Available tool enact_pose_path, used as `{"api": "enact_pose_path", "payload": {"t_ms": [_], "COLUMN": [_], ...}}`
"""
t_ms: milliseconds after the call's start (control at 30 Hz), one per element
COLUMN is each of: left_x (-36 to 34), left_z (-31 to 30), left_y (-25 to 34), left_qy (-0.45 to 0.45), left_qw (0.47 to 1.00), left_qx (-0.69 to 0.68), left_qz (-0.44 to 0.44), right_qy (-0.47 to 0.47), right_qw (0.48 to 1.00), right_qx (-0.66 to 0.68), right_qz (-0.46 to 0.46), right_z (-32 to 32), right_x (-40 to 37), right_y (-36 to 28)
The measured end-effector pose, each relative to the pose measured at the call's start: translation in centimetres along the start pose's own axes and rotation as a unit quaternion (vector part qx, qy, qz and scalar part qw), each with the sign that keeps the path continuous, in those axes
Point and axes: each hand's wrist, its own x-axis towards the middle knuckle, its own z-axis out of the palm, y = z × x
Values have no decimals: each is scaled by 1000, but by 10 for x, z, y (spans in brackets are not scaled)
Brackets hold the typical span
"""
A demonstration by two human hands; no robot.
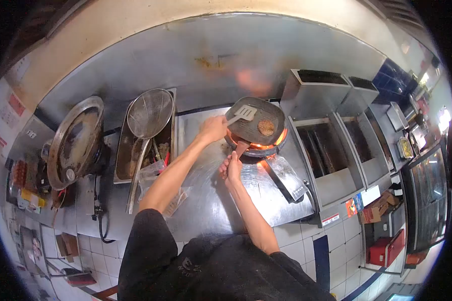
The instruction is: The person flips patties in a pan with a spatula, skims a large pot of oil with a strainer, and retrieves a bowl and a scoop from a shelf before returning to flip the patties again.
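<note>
My left hand (215,128) is closed around the handle of a slotted spatula (246,112). The spatula's pale blade lies over the left part of a dark, square frying pan (256,134), partly covering a brown patty there. Another browned patty (266,127) sits uncovered on the pan's right side. Below the pan, my right hand (231,167) grips its brown handle (242,147). The pan rests over a lit burner (258,150), with orange flames showing along its lower and right edges.
A portable stove's panel (286,178) lies right of my right hand, beside deep fryers (321,150). On the left are a long-handled mesh strainer (149,114) over a metal tub (120,168), a plastic bag (150,175) and a large round metal pan (55,165).
</note>
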Motion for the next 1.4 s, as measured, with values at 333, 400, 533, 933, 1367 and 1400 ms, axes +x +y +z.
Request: {"api": "enact_pose_path", "payload": {"t_ms": [333,400,533,933,1367,1400], "left_x": [-40,-40,-43,-46,-46,-47], "left_z": [-7,-2,9,16,11,10], "left_y": [-4,-3,-4,14,19,18], "left_qy": [19,24,50,-11,-29,-24], "left_qw": [999,998,996,999,997,997], "left_qx": [-35,-50,-73,41,64,64], "left_qz": [-16,-14,-5,7,-27,-24], "right_qy": [-21,-2,-12,-26,-112,-124], "right_qw": [1000,1000,1000,999,993,991], "right_qx": [3,-5,3,28,-30,-36], "right_qz": [9,8,6,-2,31,44], "right_z": [-4,0,-6,-8,-48,-54], "right_x": [3,0,8,10,0,-4], "right_y": [5,-2,6,6,-3,-3]}}
